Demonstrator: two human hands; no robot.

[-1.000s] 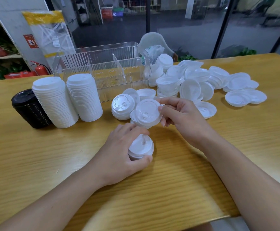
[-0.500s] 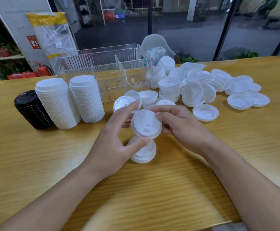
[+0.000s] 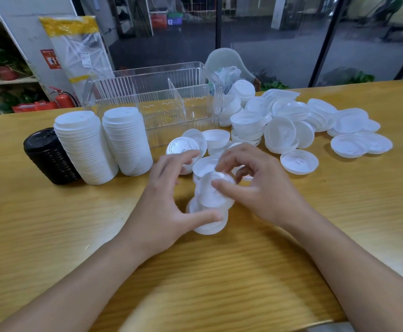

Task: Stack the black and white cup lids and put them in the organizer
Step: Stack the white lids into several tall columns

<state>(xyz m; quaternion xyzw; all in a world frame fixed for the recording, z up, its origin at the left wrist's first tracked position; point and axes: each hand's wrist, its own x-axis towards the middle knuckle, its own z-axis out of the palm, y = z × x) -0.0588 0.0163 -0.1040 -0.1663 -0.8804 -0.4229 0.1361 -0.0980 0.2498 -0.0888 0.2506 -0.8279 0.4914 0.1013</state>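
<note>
Here, both hands meet over the middle of the wooden desk (image 3: 52, 236). The right hand (image 3: 260, 188) pinches a white lid (image 3: 213, 195) by its rim, its thumb lying across the lid's top and its fingers curled over the far edge. The lid is tilted, its flat top facing up and toward the camera, and it sits just above a short pile of lids (image 3: 210, 224) resting on the desk. Motion blur hides whether the lid already touches the pile. The left hand (image 3: 164, 207) cups that pile from the left side, its thumb against the near edge of the lowest lid and its fingers arched over the far side; its fingers are bent but spread, and I cannot tell how firmly they grip.

To the left stand three finished stacks, all upright with their long axes vertical and leaning slightly: a black stack (image 3: 49, 156) at the far left, then two tall white stacks (image 3: 85, 147) touching one another.

Behind them sits a clear ribbed organizer (image 3: 157, 101) with a divider across its middle; no lids show inside it. To its right, loose white lids (image 3: 291, 125) lie in a wide heap, some top up, some turned over like shallow bowls, some leaning on neighbours. One lid with printed lettering (image 3: 181, 146) lies just beyond the left hand's fingers.
</note>
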